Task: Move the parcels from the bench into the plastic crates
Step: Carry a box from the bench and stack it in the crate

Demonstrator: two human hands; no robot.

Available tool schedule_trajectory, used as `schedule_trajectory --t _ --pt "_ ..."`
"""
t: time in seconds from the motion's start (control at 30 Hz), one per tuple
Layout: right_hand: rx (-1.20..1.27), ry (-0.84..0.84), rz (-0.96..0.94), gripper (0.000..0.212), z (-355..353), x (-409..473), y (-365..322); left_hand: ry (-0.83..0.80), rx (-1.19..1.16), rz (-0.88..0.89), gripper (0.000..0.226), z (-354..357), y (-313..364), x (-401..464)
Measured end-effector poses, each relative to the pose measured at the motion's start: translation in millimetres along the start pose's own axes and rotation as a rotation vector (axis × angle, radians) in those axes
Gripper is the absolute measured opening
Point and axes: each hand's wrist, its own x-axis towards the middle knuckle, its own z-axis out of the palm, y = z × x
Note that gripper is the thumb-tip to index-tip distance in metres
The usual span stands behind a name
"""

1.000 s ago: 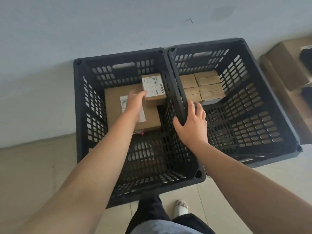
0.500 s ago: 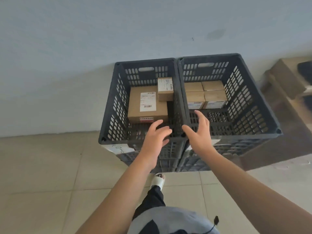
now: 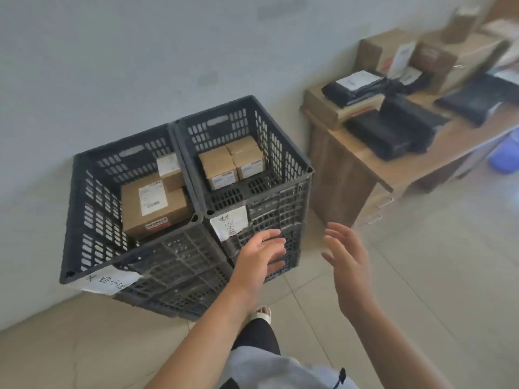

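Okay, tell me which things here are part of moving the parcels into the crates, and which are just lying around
Part of the job:
left crate
right crate
boxes in crates
bench
black parcels
cardboard parcels

Lying about:
blue object
crate paper labels

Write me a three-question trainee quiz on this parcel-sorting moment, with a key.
1. True or false: both hands are empty.
2. Which crate holds the large labelled box? A) left crate B) right crate
3. Fill in: the black-wrapped parcels yet to be moved lie on the ____.

Key:
1. True: the left hand and right hand hold nothing, fingers spread.
2. A: the large labelled box sits in the left crate; the right crate holds small boxes.
3. bench, where the black-wrapped parcels lie.
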Motion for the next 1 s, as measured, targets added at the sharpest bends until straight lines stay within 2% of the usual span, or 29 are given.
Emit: schedule_trajectory --t 0.13,0.3,0.4,0.73,1.0 --pt "0.091 0.169 0.000 0.034 -54.5 3.2 -2.1 -0.162 0.083 0.013 0.019 60.2 6.3 13.6" --pt "0.158 0.385 0.013 0.035 -112.1 20.7 -8.5 -0.352 0.171 0.002 0.019 132.1 6.5 48.1" --pt "0.163 0.479 -0.008 0.017 -139.3 46.0 -16.9 -0.432 0.206 0.002 0.020 172.8 15.2 77.3" --pt "0.107 0.622 -0.034 0.020 -200.4 152.5 -80.9 -0.591 0.199 0.010 0.019 299.1 78.7 182.2" --pt "0.138 0.701 0.009 0.016 -280.5 201.7 -93.4 -0.684 0.290 -0.067 0.020 415.8 89.0 220.7"
